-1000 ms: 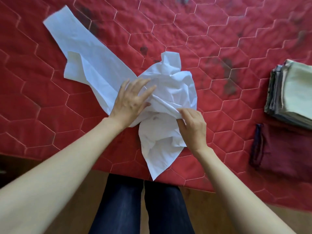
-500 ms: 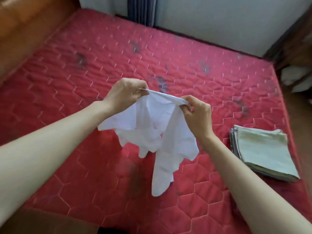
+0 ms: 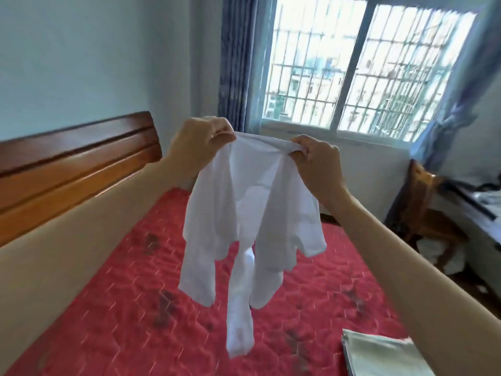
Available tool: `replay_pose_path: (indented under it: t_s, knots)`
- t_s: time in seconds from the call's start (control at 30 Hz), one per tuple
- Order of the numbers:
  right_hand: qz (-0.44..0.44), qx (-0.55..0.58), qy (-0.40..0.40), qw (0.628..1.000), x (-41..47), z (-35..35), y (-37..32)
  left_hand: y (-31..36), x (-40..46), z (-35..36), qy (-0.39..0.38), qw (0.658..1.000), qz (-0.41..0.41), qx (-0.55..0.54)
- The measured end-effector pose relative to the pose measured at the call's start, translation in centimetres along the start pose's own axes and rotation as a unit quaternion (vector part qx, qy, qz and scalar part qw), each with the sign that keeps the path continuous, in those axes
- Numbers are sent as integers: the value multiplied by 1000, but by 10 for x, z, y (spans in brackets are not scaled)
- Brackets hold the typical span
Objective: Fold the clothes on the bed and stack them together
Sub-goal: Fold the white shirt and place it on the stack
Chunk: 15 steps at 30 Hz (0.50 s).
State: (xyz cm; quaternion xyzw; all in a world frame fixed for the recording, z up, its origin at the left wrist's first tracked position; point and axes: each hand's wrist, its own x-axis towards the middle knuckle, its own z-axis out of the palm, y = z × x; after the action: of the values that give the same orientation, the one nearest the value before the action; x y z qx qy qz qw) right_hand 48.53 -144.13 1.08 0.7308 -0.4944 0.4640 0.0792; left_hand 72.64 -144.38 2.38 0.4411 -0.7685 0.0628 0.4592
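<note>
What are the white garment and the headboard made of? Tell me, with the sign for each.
Garment: thin woven cloth, likely cotton, matte; light shows through it and it hangs limp in soft folds from both hands. Headboard: wood, glossy varnish; brown grain streaks and bright sheen along its grooves.

No legible text, label, brand or number appears in the head view. No sign is visible.
</note>
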Motion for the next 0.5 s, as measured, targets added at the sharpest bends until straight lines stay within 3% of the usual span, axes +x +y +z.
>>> replay_pose_path:
  t_s: [0.2,0.33,0.5]
  knots:
    - [-26,-18,29,999,42,-49,-9,39,49,-33,-6,998,51,22]
    - [34,-13,-21,999,34,-39,1,31,46,-15,-29,999,21,10]
    - [142,35,-21,989,5,-8,17,30,47,10,-51,998,1,-32]
